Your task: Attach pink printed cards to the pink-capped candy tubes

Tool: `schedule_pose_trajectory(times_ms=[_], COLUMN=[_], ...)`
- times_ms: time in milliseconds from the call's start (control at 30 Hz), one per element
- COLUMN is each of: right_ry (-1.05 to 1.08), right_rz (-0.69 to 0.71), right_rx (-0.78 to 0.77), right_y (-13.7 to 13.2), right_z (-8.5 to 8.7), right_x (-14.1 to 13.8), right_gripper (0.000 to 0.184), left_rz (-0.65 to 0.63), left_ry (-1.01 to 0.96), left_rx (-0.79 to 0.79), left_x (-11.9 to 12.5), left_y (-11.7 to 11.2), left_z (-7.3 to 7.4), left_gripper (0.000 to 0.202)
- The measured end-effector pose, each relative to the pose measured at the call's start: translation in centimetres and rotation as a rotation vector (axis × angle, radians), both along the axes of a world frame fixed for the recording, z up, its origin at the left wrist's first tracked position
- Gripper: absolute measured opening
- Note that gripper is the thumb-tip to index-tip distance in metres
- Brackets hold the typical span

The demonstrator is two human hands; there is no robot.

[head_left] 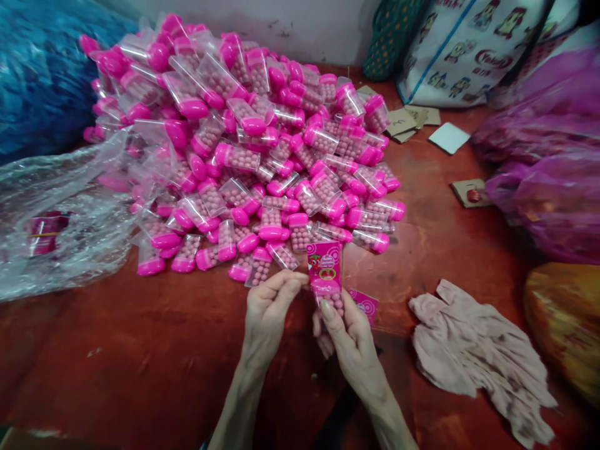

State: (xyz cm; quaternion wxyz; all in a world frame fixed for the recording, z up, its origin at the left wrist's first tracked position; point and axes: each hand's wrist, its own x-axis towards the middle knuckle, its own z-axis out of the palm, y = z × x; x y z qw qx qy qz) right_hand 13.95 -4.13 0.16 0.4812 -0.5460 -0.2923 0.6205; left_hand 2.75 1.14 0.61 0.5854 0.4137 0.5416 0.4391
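Note:
My right hand [354, 340] grips a small clear candy container [334, 302] with pink balls inside, thumb across its front. Over the upper part of the container is a printed pink label [324, 265] with a strawberry character. Close to the label's left edge, my left hand [268, 307] has thumb and forefinger pinched together; whether anything is between them I cannot make out. Another pink printed label [364, 306] lies on the table, partly behind my right hand. Just beyond both hands rises a large pile of pink-capped candy containers [239, 156].
Clear plastic sheeting [60, 206] and a blue plastic bag [51, 75] lie at left. A crumpled cloth [473, 344] rests on the red table [140, 362] at right, near pink bags [553, 194] and a yellow bag [567, 319]. Cardboard pieces [403, 123] and a printed white bag [469, 56] are behind.

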Motion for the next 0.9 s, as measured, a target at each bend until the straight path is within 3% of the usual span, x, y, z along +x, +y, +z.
schedule_pose_trajectory(times_ms=[100, 167, 233, 433, 633, 767, 900], right_ry=[0.127, 0.073, -0.035, -0.274, -0.314, -0.140, 0.203], right_rz=[0.115, 0.116, 0.065, -0.017, -0.120, -0.150, -0.146], right_rx=[-0.022, -0.020, -0.015, -0.007, -0.076, -0.059, -0.051], right_y=[0.1, 0.0, 0.0, -0.5, -1.3, -0.7, 0.2], right_z=[0.2, 0.4, 0.5, 0.3, 0.1, 0.6, 0.6], right_x=[-0.3, -0.6, -0.8, -0.7, -0.3, 0.0, 0.5], right_gripper=[0.023, 0.025, 0.025, 0.029, 0.029, 0.022, 0.017], left_rz=[-0.047, -0.125, -0.105, 0.000, 0.047, -0.028, -0.103], left_ry=[-0.194, -0.242, -0.254, -0.320, -0.118, -0.128, 0.071], left_rx=[-0.120, -0.256, -0.324, -0.252, -0.164, -0.153, 0.012], left_x=[0.1, 0.6, 1.4, 3.4, 4.0, 3.9, 3.5], left_y=[-0.1, -0.4, -0.8, -1.7, -2.9, -3.0, -2.4], left_z=[-0.1, 0.0, 0.2, 0.8, 0.6, 0.8, 1.3], left_gripper=[0.031, 0.035, 0.036, 0.032, 0.030, 0.029, 0.026])
